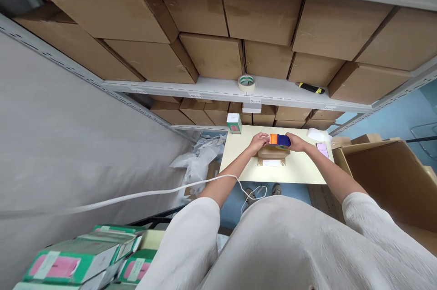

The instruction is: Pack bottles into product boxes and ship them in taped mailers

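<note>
Over the pale yellow table, my right hand [295, 142] is wrapped round the right end of a blue and orange tape dispenser [280, 140]. My left hand [260, 141] is at the dispenser's orange left end, its fingers bent close together; what they pinch, if anything, is too small to make out. Directly below the dispenser a small brown cardboard box [271, 153] lies on the table [239, 165], partly covered by the dispenser. A white label shows near the box's front edge.
A green and white box [234, 123] stands at the table's back left. A phone [322, 150] lies at the right, beside a large open carton [389, 176]. A white cable [136, 195] crosses my left arm. The shelf [211, 87] holds cartons, a tape roll [246, 83] and a cutter [310, 88].
</note>
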